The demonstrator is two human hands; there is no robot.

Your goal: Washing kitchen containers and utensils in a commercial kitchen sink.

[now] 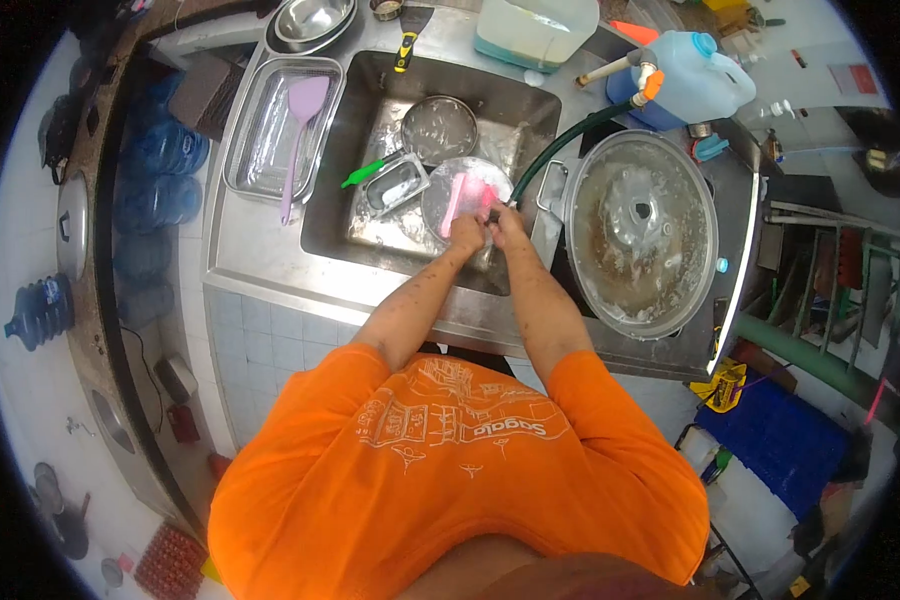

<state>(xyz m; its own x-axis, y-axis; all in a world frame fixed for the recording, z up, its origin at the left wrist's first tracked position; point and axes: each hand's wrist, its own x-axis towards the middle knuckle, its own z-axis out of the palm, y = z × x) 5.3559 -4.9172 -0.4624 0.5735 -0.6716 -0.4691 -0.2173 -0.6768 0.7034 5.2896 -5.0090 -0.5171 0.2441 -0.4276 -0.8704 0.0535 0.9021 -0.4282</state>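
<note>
Both my hands are together over the sink (431, 251), at the near rim of a round metal bowl or pan (433, 196). My left hand (467, 234) is closed at the lower end of a pink utensil (457, 196). A brighter pink part shows beside it, and its exact shape is blurred. My right hand (508, 225) is bent close beside the left, with something small and dark between them. Just above the right hand ends a dark green hose (562, 142); whether the fingers touch it is unclear. Left of the bowl sits a small rectangular metal pan (396, 184).
A round mesh strainer (440, 129) and a green handle (363, 174) lie in the sink. Left stands a wire basket (259, 142) with a purple spatula (305, 101). A yellow-black scraper (405, 54) overhangs the far edge. Right is a large lidded pot (645, 247); behind it, a blue jug (682, 82).
</note>
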